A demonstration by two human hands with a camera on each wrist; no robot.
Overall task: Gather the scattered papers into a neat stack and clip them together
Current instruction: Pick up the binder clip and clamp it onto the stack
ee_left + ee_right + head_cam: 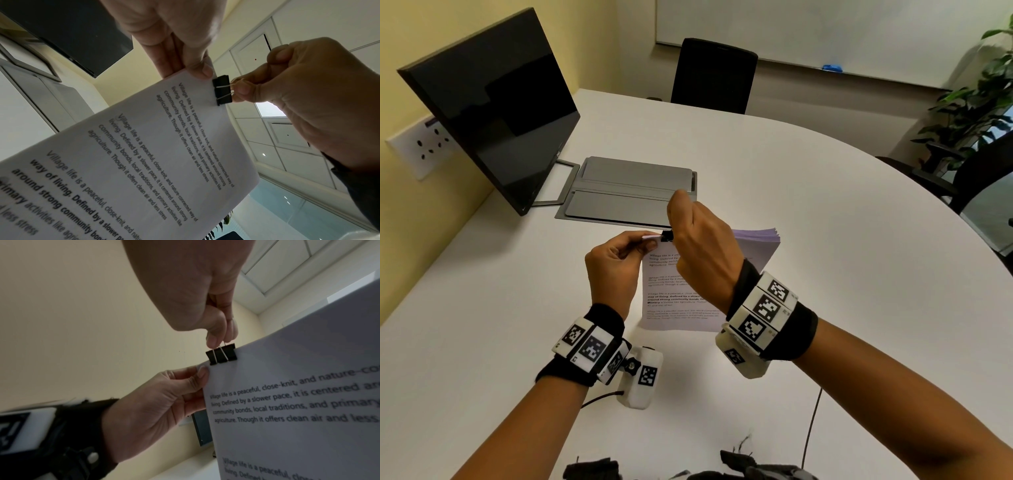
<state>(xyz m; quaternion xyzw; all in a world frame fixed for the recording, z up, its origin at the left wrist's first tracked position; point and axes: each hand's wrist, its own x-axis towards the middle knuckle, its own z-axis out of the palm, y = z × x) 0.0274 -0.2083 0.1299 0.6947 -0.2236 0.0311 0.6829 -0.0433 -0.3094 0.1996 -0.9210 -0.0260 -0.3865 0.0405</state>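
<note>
A stack of printed papers (674,301) (144,154) (298,402) is held up off the white table, top edge raised. My left hand (619,260) (185,61) (164,402) pinches the stack's top left corner. A black binder clip (667,236) (223,90) (221,354) sits on the top edge just right of that corner. My right hand (702,250) (298,91) (218,331) pinches the clip's two wire handles together between thumb and fingers. The stack's far right end (760,240) fans slightly.
A dark monitor (493,102) stands at the left, with a grey flap panel (626,192) set in the table (825,274) behind the papers. A black chair (714,75) is at the far side, a plant (976,102) at the right.
</note>
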